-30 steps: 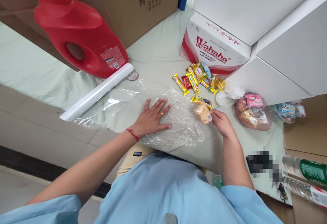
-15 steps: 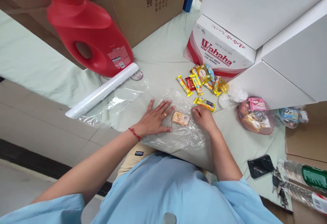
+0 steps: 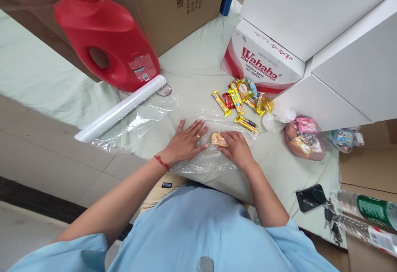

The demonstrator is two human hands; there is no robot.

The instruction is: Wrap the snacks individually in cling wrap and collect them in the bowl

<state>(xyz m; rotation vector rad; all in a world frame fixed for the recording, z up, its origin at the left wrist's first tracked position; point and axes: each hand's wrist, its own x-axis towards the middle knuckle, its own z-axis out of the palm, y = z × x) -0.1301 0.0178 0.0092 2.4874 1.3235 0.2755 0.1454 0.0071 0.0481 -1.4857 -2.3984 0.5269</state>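
While everything here is carried by a pale green cloth [image 3: 195, 67], the back is closed off by a cardboard box [image 3: 155, 11], and there's the water box [image 3: 248, 53], set farther right. Now the red bottle [image 3: 108, 28], stood near the back edge, seemingly so that space by the hands is left free. Just beside its base, the film roll [image 3: 124, 106] is laid aslant. In front, a clear sheet [image 3: 195, 166] is spread out. Beyond it, a heap of sweets [image 3: 237, 98] is gathered, probably to be within easy reach. And here, the left hand [image 3: 187, 141] is laid flat, fingers spread wide, nothing held, the sheet apparently pinned by it. Small snack [image 3: 216, 139], mid-sheet! Its right end is covered by the right hand [image 3: 238, 150], fingers bent narrow; whether it is pinched or merely touched cannot be told.
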